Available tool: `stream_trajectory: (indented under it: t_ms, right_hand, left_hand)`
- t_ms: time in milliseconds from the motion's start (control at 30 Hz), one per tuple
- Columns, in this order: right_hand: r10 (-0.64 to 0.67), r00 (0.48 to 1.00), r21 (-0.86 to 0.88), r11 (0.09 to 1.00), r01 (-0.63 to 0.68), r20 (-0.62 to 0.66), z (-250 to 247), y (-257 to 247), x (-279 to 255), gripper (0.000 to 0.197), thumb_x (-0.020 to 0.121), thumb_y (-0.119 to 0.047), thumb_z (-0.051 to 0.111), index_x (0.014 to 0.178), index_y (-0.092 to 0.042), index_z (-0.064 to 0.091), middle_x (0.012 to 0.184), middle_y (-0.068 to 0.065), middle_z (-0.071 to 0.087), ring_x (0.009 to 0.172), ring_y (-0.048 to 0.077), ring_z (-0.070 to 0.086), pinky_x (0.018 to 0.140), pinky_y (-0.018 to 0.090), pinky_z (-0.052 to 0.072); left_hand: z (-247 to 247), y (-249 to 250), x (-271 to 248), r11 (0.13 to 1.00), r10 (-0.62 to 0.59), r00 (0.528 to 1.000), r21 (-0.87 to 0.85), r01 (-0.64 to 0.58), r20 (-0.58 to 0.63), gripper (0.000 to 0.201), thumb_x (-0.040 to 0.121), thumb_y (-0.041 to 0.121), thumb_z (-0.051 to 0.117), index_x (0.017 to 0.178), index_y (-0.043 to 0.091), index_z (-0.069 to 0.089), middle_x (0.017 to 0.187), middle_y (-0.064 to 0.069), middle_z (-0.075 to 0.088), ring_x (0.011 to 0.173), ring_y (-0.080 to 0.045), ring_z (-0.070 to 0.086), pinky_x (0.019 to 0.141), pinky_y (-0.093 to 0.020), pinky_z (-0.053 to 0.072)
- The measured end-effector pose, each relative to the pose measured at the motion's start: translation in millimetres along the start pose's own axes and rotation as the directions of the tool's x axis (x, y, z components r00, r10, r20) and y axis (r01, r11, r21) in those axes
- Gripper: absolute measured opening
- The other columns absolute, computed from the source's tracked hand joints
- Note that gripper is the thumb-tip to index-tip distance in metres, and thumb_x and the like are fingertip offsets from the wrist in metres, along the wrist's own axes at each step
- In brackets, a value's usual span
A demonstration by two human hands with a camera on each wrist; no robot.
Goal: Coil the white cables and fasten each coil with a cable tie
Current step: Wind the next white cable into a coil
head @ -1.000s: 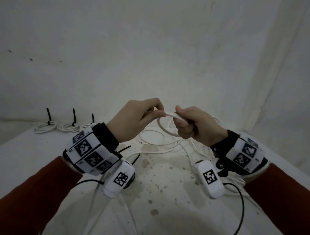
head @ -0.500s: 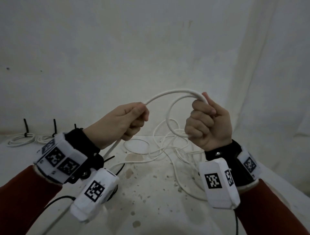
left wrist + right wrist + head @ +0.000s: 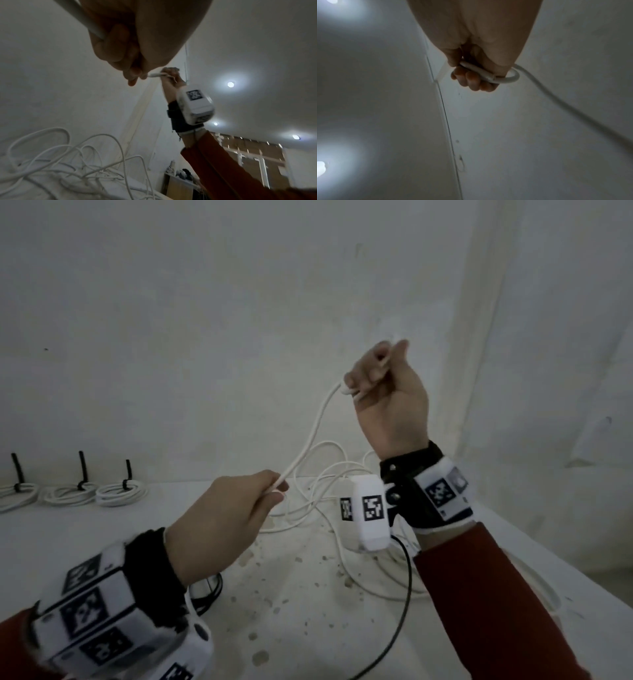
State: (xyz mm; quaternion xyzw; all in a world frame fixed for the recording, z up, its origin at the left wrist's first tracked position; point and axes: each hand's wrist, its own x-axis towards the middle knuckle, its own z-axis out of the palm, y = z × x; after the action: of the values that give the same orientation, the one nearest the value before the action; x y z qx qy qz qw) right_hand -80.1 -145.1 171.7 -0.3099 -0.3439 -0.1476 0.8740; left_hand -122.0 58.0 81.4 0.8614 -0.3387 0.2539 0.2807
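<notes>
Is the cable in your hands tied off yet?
No: the white cable runs bare between left hand and right hand, no tie.

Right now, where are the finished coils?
In the head view, three tied coils lie at the table's far left edge, against the wall, apart from both hands.

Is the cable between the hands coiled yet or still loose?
Loose. The cable runs as one strand from the left hand to the right hand, which grips one small loop; the rest lies tangled on the table.
</notes>
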Motion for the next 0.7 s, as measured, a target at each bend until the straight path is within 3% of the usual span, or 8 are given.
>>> stream_trajectory:
  t_ms: [133, 200, 267, 333, 433, 500, 567, 700]
  right_hand:
    - [0.004, 0.999, -0.363, 0.932, 0.010, 0.037, 0, 28, 2, 0.030, 0.103, -0.013, 0.034, 0.082, -0.004, 0.053, 0.055, -0.001, 0.050, 0.049, 0.014, 0.047, 0.055, 0.025, 0.042]
    - [0.013, 0.996, -0.545, 0.838, 0.036, 0.086, 0, 40, -1, 0.025, 0.101, -0.010, 0.042, 0.081, -0.003, 0.056, 0.059, 0.001, 0.059, 0.051, 0.017, 0.054, 0.057, 0.027, 0.047]
    - [0.075, 0.976, -0.765, 0.634, 0.112, 0.205, -1, 50, -5, 0.022, 0.099, -0.010, 0.047, 0.080, -0.003, 0.056, 0.063, 0.003, 0.065, 0.052, 0.020, 0.061, 0.058, 0.030, 0.051]
    - [0.250, 0.913, -0.893, 0.402, 0.205, 0.322, -3, 54, -10, 0.022, 0.098, -0.012, 0.050, 0.079, -0.002, 0.055, 0.066, 0.004, 0.068, 0.052, 0.022, 0.064, 0.056, 0.032, 0.051]
    - [0.503, 0.789, -0.935, 0.224, 0.275, 0.353, -11, 49, -17, 0.026, 0.099, -0.019, 0.048, 0.076, -0.010, 0.056, 0.060, -0.005, 0.063, 0.049, 0.015, 0.058, 0.053, 0.026, 0.047]
    - [0.598, 0.742, -0.953, 0.203, 0.226, 0.303, -15, 43, -20, 0.033, 0.100, -0.023, 0.044, 0.074, -0.011, 0.059, 0.051, -0.010, 0.051, 0.046, 0.005, 0.047, 0.052, 0.017, 0.039]
    - [0.679, 0.690, -0.965, 0.231, 0.124, 0.251, -15, 40, -25, 0.042, 0.099, -0.032, 0.040, 0.069, -0.011, 0.061, 0.047, -0.009, 0.043, 0.043, 0.005, 0.037, 0.050, 0.017, 0.033]
    - [0.695, 0.692, -0.938, 0.338, -0.077, 0.193, -11, 36, -30, 0.060, 0.095, -0.052, 0.028, 0.053, -0.016, 0.053, 0.046, 0.000, 0.032, 0.040, 0.012, 0.023, 0.043, 0.020, 0.022]
  left_hand:
    - [-3, 6, 2, 0.982, 0.083, 0.990, 0.158, -0.100, 0.114, 0.059, 0.089, 0.049, 0.023, 0.106, 0.010, 0.063, 0.066, 0.006, 0.056, 0.059, -0.012, 0.052, 0.055, -0.021, 0.033]
    - [-4, 6, 4, 0.963, 0.122, 0.978, 0.218, -0.159, 0.171, 0.064, 0.086, 0.051, 0.016, 0.102, 0.009, 0.061, 0.074, -0.002, 0.061, 0.067, -0.022, 0.054, 0.060, -0.030, 0.036]
    - [-7, 7, 7, 0.953, 0.172, 0.970, 0.221, -0.208, 0.173, 0.066, 0.086, 0.052, 0.013, 0.098, 0.008, 0.060, 0.072, -0.003, 0.059, 0.064, -0.023, 0.053, 0.061, -0.033, 0.037]
    - [-13, 8, 11, 0.942, 0.203, 0.965, 0.236, -0.238, 0.167, 0.063, 0.087, 0.050, 0.015, 0.095, 0.009, 0.060, 0.070, -0.002, 0.060, 0.063, -0.021, 0.053, 0.062, -0.036, 0.041]
    - [-27, 1, 13, 0.945, 0.216, 0.968, 0.223, -0.239, 0.125, 0.038, 0.091, 0.040, 0.030, 0.082, 0.014, 0.056, 0.058, 0.007, 0.051, 0.050, -0.008, 0.046, 0.053, -0.025, 0.038]
    - [-35, -9, 13, 0.957, 0.208, 0.977, 0.196, -0.214, 0.048, 0.025, 0.092, 0.035, 0.038, 0.077, 0.021, 0.052, 0.053, 0.013, 0.042, 0.048, -0.002, 0.045, 0.052, -0.014, 0.035]
    - [-36, -16, 13, 0.963, 0.207, 0.978, 0.184, -0.198, -0.028, 0.030, 0.093, 0.039, 0.037, 0.085, 0.019, 0.058, 0.058, 0.013, 0.048, 0.052, 0.002, 0.048, 0.055, -0.011, 0.037]
    - [-30, -22, 18, 0.957, 0.224, 0.948, 0.237, -0.169, -0.228, 0.038, 0.095, 0.040, 0.040, 0.109, 0.015, 0.065, 0.089, 0.005, 0.060, 0.068, -0.011, 0.057, 0.060, -0.027, 0.046]
